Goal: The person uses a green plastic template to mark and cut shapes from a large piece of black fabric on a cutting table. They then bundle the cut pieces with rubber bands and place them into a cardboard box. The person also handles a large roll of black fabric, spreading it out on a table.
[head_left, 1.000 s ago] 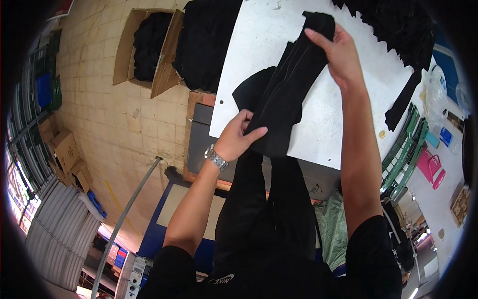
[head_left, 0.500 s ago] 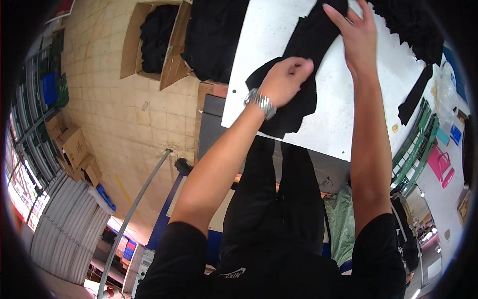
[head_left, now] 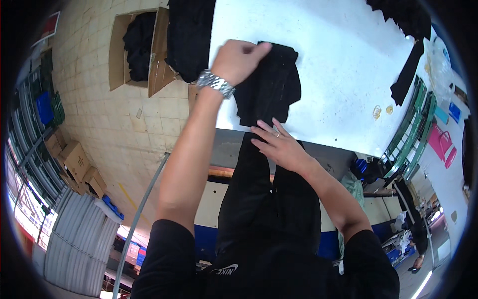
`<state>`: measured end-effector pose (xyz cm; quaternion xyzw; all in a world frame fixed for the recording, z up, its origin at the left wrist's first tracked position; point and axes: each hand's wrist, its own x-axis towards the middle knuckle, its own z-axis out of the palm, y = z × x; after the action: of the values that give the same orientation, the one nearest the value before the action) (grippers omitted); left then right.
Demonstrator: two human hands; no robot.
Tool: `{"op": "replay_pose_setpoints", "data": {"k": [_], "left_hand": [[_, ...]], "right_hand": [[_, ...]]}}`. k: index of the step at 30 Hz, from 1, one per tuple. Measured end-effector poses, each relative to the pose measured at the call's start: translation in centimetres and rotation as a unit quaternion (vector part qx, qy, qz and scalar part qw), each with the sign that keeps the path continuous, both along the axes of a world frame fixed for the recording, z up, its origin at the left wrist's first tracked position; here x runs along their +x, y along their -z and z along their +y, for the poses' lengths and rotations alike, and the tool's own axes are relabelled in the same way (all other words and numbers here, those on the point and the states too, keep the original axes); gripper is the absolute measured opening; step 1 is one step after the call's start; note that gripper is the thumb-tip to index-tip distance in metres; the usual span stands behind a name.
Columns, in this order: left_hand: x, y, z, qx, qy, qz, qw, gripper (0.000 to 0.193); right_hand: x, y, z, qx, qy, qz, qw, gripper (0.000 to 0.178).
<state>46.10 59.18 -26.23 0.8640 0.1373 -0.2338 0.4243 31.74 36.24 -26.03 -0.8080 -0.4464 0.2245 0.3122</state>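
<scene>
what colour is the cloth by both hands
The cloth is black; it shows best in the head view, against the white table.

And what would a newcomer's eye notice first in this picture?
Probably the black cloth on the white tabletop, with the left hand at its far end and the right hand at its near edge. The silver watch on the left wrist and the pink bag near the picture's right rim also stand out.

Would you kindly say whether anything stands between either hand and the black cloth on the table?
Nothing visible does: the left hand is at the far end of the black cloth, the right hand at its near edge.
</scene>
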Motion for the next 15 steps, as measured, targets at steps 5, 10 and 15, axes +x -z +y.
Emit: {"op": "replay_pose_setpoints", "data": {"k": [5, 10, 15], "left_hand": [[-2.2, 0.9, 4.9, 0.103, 0.033, 0.032, 0.994, 0.052], [-3.9, 1.2, 1.1, 0.246, 0.075, 0.098, 0.961, 0.053], [-5.6, 1.6, 1.0, 0.162, 0.024, 0.065, 0.984, 0.045]], "right_hand": [[2.2, -1.5, -2.5, 0.030, 0.304, 0.028, 0.952, 0.025], [7.5, 1.1, 0.8, -0.112, 0.508, 0.069, 0.851, 0.035], [8.2, 2.5, 1.9, -0.114, 0.541, 0.172, 0.816, 0.021]]}}
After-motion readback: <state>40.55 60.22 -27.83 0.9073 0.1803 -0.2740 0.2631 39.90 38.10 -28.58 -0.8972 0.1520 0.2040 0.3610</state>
